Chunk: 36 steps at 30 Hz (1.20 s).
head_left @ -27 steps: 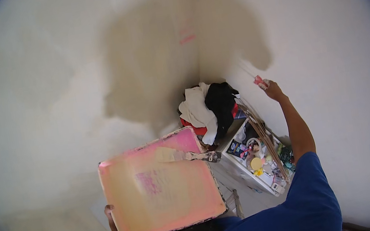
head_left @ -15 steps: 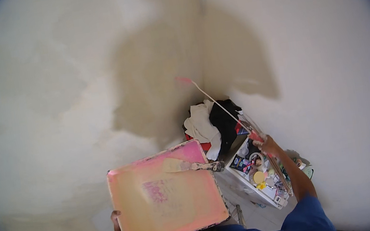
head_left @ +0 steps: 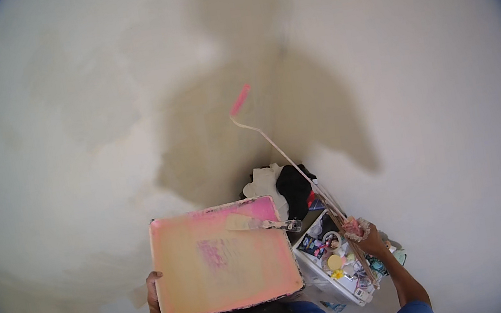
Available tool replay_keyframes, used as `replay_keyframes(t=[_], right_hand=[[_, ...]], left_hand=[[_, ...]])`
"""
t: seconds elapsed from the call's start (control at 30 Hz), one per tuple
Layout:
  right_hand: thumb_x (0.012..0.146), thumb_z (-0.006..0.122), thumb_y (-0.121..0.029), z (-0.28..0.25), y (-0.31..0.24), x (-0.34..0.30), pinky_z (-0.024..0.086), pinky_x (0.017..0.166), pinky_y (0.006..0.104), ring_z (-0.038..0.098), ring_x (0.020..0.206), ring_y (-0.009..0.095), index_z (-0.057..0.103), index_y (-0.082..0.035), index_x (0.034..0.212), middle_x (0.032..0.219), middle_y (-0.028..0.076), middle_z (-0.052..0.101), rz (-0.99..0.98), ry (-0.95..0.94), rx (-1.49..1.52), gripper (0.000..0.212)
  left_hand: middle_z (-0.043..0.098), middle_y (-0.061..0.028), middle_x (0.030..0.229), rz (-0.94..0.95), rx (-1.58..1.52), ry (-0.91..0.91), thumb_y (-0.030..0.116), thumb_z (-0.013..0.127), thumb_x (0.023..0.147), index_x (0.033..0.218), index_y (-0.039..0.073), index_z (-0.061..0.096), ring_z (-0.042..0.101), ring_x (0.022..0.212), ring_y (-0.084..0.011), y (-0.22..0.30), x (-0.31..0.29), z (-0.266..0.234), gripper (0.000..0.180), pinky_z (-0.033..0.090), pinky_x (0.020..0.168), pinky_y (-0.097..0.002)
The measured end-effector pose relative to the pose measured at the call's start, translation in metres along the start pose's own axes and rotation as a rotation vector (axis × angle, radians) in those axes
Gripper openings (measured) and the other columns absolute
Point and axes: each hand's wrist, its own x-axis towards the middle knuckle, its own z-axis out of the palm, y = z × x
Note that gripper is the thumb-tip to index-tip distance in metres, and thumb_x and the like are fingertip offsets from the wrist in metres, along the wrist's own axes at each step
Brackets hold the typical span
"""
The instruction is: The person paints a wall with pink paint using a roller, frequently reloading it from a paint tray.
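1. Left hand (head_left: 154, 285): at far left of the work, closed on the left edge of the paint tray. Thumb side shows at the rim; the remaining fingers are hidden, so their exact placement cannot be told.
2. Paint tray (head_left: 184, 275): rectangular, shallow, front of the body. Surface cream in the middle, pink toward the edges, with a purplish rubbed patch near centre. Whether any coating is wet: cannot tell.
3. Scraper (head_left: 246, 222): lies across the upper right of the tray, pale blade inside, stained handle reaching over the right rim.
4. Paint roller (head_left: 287, 156): pink sleeve (head_left: 241, 100) at upper left, seen against the shadowed wall (head_left: 195, 126); contact with the wall cannot be judged. Its thin bent rod slants down to the right hand.
5. White cloth (head_left: 264, 183) and black cloth (head_left: 295, 190): heaped side by side behind the tray's upper right corner.
6. White unit (head_left: 327, 283): right of the tray, small items crowded on top, among them a pale yellow disc (head_left: 334, 262). Thin brown sticks (head_left: 359, 258) slant over it.
7. Right hand (head_left: 367, 237): furthest right, fingers curled round the roller's pink-stained handle (head_left: 353, 228).
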Motion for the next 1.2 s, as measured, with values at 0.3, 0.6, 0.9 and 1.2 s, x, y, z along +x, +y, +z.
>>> replay_keyframes(t=[0.3, 0.6, 0.9, 1.2], right_hand=[[0.071, 0.071, -0.016, -0.006, -0.027, -0.028, 0.046, 0.072, 0.0275, 0.056, 0.077, 0.012, 0.058, -0.001, 0.091, 0.082, 0.007, 0.062, -0.015, 0.037, -0.082, 0.029], [0.071, 0.070, -0.018, -0.037, -0.015, -0.048, 0.047, 0.067, 0.0289, 0.057, 0.073, 0.014, 0.054, 0.000, 0.092, 0.084, 0.010, 0.061, 0.001, -0.200, -0.105, 0.032], [0.063, 0.066, -0.007, -0.071, -0.045, -0.083, 0.044, 0.050, 0.0268, 0.052, 0.054, 0.013, 0.054, -0.001, 0.082, 0.065, 0.002, 0.053, 0.178, -0.353, -0.041, 0.023], [0.063, 0.063, -0.003, -0.093, -0.061, -0.058, 0.041, 0.039, 0.0251, 0.049, 0.045, 0.010, 0.056, -0.004, 0.075, 0.057, 0.001, 0.053, 0.411, -0.711, -0.033, 0.013]], left_hand=[[0.060, -0.0107, 0.086, 0.038, -0.023, -0.086, 0.032, 0.045, 0.073, 0.098, -0.001, 0.054, 0.058, 0.076, -0.0218, -0.005, -0.014, 0.001, 0.042, 0.048, 0.067, -0.0326], [0.057, -0.0066, 0.084, 0.222, -0.025, -0.041, 0.034, 0.042, 0.083, 0.088, 0.005, 0.052, 0.057, 0.077, -0.0170, -0.021, -0.025, -0.005, 0.031, 0.048, 0.069, -0.0308], [0.055, -0.0032, 0.071, 0.263, 0.098, -0.012, 0.031, 0.052, 0.079, 0.082, 0.007, 0.055, 0.053, 0.064, -0.0126, -0.032, 0.002, -0.001, 0.025, 0.045, 0.060, -0.0257], [0.057, -0.0065, 0.076, 0.056, -0.038, 0.030, 0.034, 0.059, 0.071, 0.087, 0.005, 0.056, 0.055, 0.066, -0.0164, -0.021, -0.014, 0.006, 0.034, 0.046, 0.062, -0.0292]])
